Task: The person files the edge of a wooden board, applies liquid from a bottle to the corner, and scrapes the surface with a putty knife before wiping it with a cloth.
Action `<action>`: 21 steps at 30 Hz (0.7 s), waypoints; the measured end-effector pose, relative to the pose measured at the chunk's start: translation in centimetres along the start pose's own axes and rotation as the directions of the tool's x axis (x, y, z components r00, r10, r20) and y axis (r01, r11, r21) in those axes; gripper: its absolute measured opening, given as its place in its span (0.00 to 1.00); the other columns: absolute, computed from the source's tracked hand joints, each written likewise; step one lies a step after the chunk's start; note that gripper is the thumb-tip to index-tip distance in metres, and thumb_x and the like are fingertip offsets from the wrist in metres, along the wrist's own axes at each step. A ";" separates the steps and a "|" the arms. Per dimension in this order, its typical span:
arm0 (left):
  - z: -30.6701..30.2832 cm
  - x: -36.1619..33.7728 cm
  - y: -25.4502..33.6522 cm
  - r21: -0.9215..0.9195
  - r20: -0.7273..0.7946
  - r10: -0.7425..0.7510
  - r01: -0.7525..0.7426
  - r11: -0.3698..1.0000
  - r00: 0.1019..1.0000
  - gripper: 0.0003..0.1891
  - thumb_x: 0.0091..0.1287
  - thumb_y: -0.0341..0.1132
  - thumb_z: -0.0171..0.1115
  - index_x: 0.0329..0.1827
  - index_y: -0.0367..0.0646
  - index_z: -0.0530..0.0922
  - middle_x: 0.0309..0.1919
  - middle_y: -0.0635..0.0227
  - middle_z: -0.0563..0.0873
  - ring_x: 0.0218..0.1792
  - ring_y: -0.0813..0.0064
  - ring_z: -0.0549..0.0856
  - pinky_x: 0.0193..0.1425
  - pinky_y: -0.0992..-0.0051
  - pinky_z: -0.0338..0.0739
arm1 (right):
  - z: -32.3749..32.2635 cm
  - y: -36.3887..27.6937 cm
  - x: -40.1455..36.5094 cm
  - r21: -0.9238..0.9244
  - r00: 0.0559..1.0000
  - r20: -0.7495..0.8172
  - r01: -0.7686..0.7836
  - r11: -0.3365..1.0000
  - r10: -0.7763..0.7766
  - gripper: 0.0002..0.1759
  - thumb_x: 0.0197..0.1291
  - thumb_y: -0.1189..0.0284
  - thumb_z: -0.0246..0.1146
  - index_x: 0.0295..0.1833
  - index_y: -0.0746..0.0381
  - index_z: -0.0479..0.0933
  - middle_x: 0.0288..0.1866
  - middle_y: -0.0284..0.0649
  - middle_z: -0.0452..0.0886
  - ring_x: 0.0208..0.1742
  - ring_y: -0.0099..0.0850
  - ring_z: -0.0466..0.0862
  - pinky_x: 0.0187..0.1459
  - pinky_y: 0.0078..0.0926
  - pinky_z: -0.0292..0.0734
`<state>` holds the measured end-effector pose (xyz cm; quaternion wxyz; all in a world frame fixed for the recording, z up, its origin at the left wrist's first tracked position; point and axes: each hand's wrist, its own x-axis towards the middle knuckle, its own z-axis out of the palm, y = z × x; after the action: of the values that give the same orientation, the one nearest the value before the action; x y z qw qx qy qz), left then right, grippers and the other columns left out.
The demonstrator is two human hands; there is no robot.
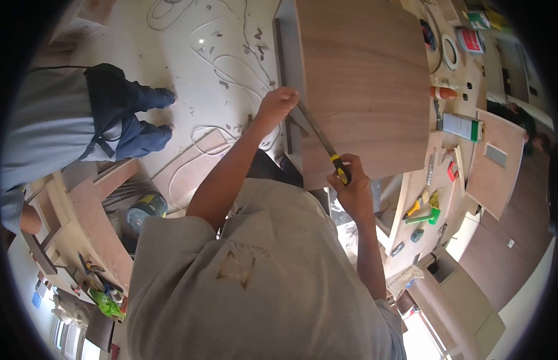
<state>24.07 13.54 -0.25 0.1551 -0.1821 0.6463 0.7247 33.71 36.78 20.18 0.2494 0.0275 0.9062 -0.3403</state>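
Observation:
A long metal file (318, 131) with a yellow and black handle lies slantwise across the near left edge of a brown wood-faced box (366, 90). My right hand (354, 187) is closed round the handle, close to the panel's lower edge. At the far end of the blade, my left hand (279, 108) pinches the tip with closed fingers, beside the box's pale open side. The left fingertips partly hide the end of the file.
Another person (57, 117) stands at the left. Cables (222, 63) and dark scraps litter the floor. A workbench at right holds a paintbrush (415, 205), a green brush (433, 216), a metal can (460, 126) and an orange bottle (445, 93). A round drum (146, 211) sits at lower left.

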 end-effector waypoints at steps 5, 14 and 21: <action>2.2 1.9 -5.1 -0.018 0.071 -0.017 0.019 1.000 0.997 0.18 0.79 0.44 0.68 0.60 0.40 0.89 0.44 0.74 0.91 0.42 0.84 0.82 0.47 0.77 0.77 | -0.7 -3.8 -0.6 -0.289 0.999 0.010 0.035 0.957 -0.033 0.31 0.71 0.69 0.70 0.76 0.57 0.69 0.53 0.59 0.87 0.47 0.59 0.89 0.46 0.53 0.84; 3.0 -1.1 -7.3 -0.075 0.112 -0.116 0.125 0.989 0.987 0.18 0.78 0.44 0.65 0.55 0.38 0.91 0.35 0.67 0.92 0.38 0.78 0.85 0.47 0.71 0.79 | 0.3 -2.7 -0.5 -0.334 0.993 0.092 0.096 0.938 -0.068 0.28 0.74 0.72 0.62 0.77 0.57 0.71 0.49 0.58 0.86 0.47 0.61 0.88 0.46 0.57 0.83; 2.5 -1.1 -4.5 -0.116 0.231 -0.211 0.242 0.963 0.950 0.17 0.78 0.43 0.68 0.47 0.34 0.91 0.31 0.72 0.88 0.30 0.83 0.81 0.38 0.74 0.76 | -2.7 -7.4 0.1 -0.506 0.977 0.200 0.041 0.862 0.071 0.32 0.72 0.73 0.61 0.81 0.55 0.70 0.45 0.56 0.86 0.42 0.56 0.90 0.43 0.56 0.85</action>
<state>26.95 16.55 -3.44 0.2933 -0.1860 0.5467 0.7619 30.81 32.75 26.31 0.3453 -0.0683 0.9318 -0.0890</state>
